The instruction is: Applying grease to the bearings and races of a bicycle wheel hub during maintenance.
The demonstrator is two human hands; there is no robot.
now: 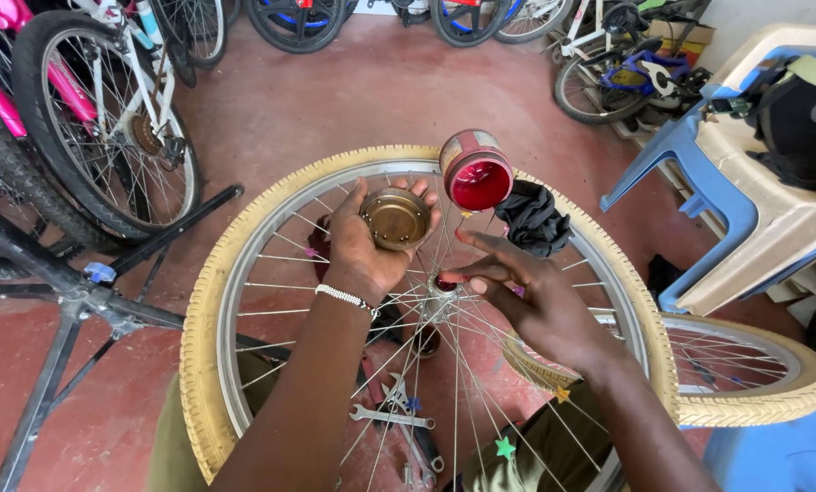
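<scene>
Currently: bike wheel (209,310) w/ tan tyre lies flat across person's lap, hub (442,290) up, so axle end is reachable from above. Left hand (372,241) palm-up, fingers curled, cupping round brass-coloured lid (395,219), kept level & out of the way. Right hand (526,292) fingers extended, tips at hub, red smear there. Open tin of red grease (475,171) sits tilted on far rim, mouth facing person, close to hub. Spanners (392,417) on floor beneath spokes.

Red concrete floor (353,100) under scattered wrenches (392,417) and plastic chairs (745,173)
</scene>
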